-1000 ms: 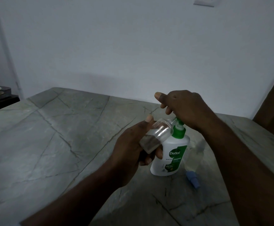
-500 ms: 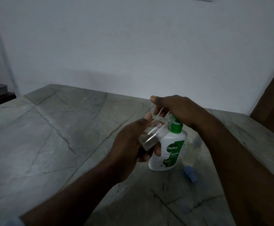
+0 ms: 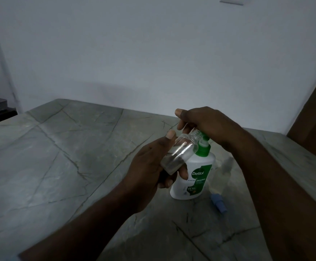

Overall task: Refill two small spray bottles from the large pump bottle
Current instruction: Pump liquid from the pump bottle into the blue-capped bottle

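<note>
Left hand [image 3: 149,166] is closed around 1 small spray bottle [image 3: 179,153], which is held tilted in the air with its open neck brought up to the top of the large pump bottle [image 3: 193,178].

Liquid could be lost if the narrow neck is not kept exactly under the nozzle. The nozzle is hidden by the right hand [image 3: 206,127], so the alignment cannot be confirmed. A hard press could also tip the pump bottle, which is steadied only from above on the stone countertop [image 3: 59,157]. The 2nd small bottle [image 3: 223,176], standing just beside it on the right and apparently without cap, could then be knocked over. A blue spray cap [image 3: 219,203] lies near its foot.

The left thumb is laid along the upper side of the clear bottle and the fingers are curled beneath it. The right hand is placed over the pump head with fingers bent down around it, the wrist raised.
</note>
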`<state>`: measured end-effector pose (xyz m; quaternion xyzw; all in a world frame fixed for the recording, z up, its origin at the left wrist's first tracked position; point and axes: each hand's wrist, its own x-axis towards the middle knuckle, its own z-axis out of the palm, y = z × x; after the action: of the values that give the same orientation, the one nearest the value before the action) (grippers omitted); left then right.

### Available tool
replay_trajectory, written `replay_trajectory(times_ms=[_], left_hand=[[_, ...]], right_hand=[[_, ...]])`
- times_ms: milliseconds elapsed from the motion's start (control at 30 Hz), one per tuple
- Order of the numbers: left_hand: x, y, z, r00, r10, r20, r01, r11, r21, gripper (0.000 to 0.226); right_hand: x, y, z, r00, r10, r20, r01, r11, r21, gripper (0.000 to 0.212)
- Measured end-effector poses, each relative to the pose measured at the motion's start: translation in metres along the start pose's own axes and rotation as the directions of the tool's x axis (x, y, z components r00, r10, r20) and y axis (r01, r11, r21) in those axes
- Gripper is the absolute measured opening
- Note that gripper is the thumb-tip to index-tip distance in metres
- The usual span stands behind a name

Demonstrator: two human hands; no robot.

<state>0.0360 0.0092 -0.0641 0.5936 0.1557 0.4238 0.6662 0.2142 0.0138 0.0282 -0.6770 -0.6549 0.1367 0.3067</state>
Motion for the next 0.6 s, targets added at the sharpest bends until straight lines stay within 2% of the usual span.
replay_trajectory(times_ms=[200,400,500,600], left_hand=[[-0.0004,-0.0020,0.0015,1.000,-0.017,-0.021,0.017,1.000,0.008,0.044],[-0.0007,-0.0024,0.0017,0.999,-0.037,-0.035,0.037,0.999,0.012,0.042],[-0.0010,-0.0012,0.0016,1.000,-0.027,-0.016,0.027,1.000,0.003,0.044],[-0.0005,0.0004,0.0011,0.999,-0.036,-0.014,0.036,0.999,0.003,0.045]], right_hand=[[0.0007,0.0007,0.0052,0.996,0.047,0.070,-0.048,0.999,0.024,0.050],[-0.0004,0.0016,0.0048,0.997,0.039,0.072,-0.040,0.999,0.008,0.050],[-0.0011,0.0019,0.0044,1.000,-0.002,0.014,0.002,1.000,-0.014,0.049],[0.0000,0.0042,0.0025,0.990,-0.051,-0.131,0.048,0.998,-0.027,0.047]])
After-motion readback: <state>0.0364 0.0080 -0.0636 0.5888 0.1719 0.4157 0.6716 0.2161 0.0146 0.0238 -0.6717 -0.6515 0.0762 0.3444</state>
